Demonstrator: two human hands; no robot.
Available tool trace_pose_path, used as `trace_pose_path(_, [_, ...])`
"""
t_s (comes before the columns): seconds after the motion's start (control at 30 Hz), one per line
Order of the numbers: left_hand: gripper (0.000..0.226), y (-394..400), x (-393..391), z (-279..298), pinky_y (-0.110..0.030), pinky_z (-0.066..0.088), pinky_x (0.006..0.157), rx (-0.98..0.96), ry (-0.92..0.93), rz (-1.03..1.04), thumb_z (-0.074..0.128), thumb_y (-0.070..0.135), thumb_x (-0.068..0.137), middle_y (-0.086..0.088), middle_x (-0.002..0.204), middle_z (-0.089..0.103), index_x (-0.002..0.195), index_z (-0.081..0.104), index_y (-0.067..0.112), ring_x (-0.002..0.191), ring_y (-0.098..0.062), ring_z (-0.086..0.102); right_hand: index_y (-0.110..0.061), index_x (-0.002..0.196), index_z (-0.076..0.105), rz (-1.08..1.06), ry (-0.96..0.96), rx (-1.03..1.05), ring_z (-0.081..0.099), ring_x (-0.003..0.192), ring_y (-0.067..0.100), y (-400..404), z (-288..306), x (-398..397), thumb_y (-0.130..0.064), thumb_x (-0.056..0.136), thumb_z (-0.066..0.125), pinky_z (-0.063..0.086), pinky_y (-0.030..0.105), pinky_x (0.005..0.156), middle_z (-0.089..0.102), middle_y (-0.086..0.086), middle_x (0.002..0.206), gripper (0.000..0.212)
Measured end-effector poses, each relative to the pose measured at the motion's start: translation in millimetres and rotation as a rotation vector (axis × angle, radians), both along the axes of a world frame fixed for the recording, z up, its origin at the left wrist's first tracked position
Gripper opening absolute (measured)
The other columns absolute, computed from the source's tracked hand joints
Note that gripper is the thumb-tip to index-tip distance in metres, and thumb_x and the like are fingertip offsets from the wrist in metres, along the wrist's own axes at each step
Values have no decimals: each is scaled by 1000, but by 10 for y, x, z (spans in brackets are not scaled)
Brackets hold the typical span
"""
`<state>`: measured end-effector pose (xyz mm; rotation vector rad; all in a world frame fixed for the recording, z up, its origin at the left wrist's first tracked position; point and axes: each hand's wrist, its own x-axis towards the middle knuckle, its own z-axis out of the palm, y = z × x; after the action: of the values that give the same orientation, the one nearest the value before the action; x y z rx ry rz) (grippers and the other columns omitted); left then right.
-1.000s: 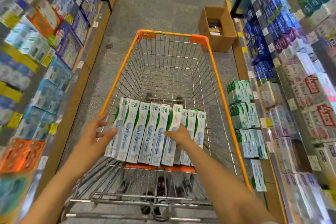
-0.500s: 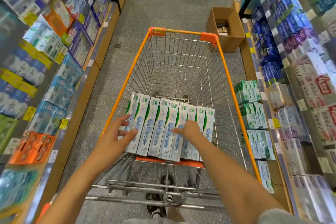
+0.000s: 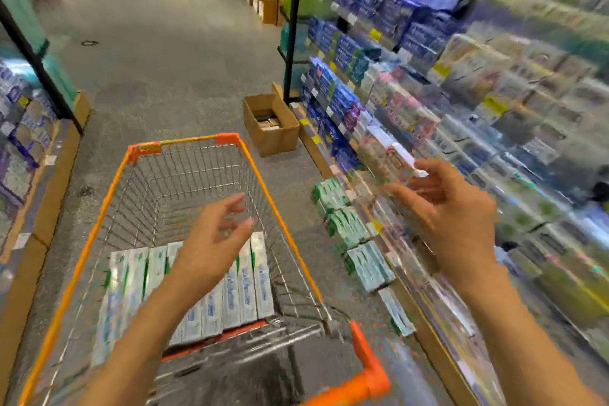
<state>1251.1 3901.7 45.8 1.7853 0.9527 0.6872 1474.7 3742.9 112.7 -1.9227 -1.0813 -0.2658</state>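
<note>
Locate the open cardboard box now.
Head view, near centre: the cardboard box sits on the floor just beyond the far right corner of the cart, beside the foot of the right-hand shelf.

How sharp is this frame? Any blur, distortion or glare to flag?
Head view: motion blur smears the stocked shelves on the right, labels unreadable; the orange-rimmed wire shopping cart and its white-and-green toothpaste boxes look soft and blocky; left hand and right hand have jagged outlines; wide-angle lens bends the aisle; even light, no glare.
</note>
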Motion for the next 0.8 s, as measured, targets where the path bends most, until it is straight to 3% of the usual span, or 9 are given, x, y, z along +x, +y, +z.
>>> trace_pose_path(0.1, [35, -321, 644, 116, -10, 40, 71, 52, -22, -118, 56, 15, 92, 1, 117, 53, 126, 50, 25, 89, 1, 53, -13, 98, 67, -142, -13, -30, 56, 58, 2, -671, -145, 413, -65, 66, 65, 43, 11, 64, 57, -11, 66, 61])
trace_pose_path(0.2, [32, -712, 1388, 83, -17, 42, 70, 61, -49, -238, 58, 11, 91, -3, 113, 54, 114, 49, 31, 80, -1, 54, -12, 93, 68, -271, -39, -56, 60, 57, 8, -1377, -309, 848, -69, 67, 55, 45, 19, 58, 58, -10, 65, 64])
trace_pose_path(0.3, [34, -1201, 2165, -12, -11, 41, 72, 36, -43, -347, 59, 10, 90, 3, 107, 54, 116, 51, 30, 77, 2, 55, -10, 90, 69, -372, -31, -77, 63, 56, 8, -2029, -429, 1334, -66, 66, 59, 43, 20, 59, 65, -3, 62, 61])
trace_pose_path(0.43, [32, -1742, 3032, -159, -12, 40, 72, 2, -22, -452, 58, 15, 92, 3, 109, 55, 121, 53, 26, 80, 2, 55, -10, 89, 70, -432, -24, -140, 57, 55, 5, -2691, -477, 1848, -71, 67, 56, 43, 17, 54, 65, -3, 62, 66])
trace_pose_path(0.6, [27, -2090, 3613, -369, -21, 40, 73, -67, 56, -526, 53, 23, 95, 8, 111, 54, 121, 52, 30, 88, -1, 53, -12, 94, 68, -465, 111, -224, 57, 57, 2, -3119, -670, 2269, -56, 68, 62, 41, 5, 59, 60, -12, 65, 51])
trace_pose_path(0.63, [26, -2102, 3705, -424, -20, 39, 73, -64, 72, -528, 53, 23, 95, 8, 109, 54, 119, 51, 30, 86, 0, 53, -11, 96, 68, -465, 141, -264, 59, 59, 7, -3142, -747, 2334, -55, 68, 62, 42, 7, 59, 62, -9, 66, 52])
trace_pose_path(0.73, [24, -2095, 3942, -594, -19, 38, 72, -65, 115, -521, 54, 21, 94, 8, 105, 56, 116, 52, 29, 82, 0, 51, -10, 98, 68, -452, 220, -353, 65, 66, 17, -3156, -969, 2487, -53, 69, 63, 55, 32, 62, 69, 1, 74, 52])
trace_pose_path(0.8, [24, -2057, 4078, -707, -17, 38, 70, -82, 144, -519, 54, 20, 94, 4, 108, 56, 116, 53, 29, 82, 0, 51, -11, 102, 68, -458, 289, -397, 65, 70, 18, -3122, -1083, 2566, -47, 72, 68, 55, 36, 67, 70, 2, 79, 47])
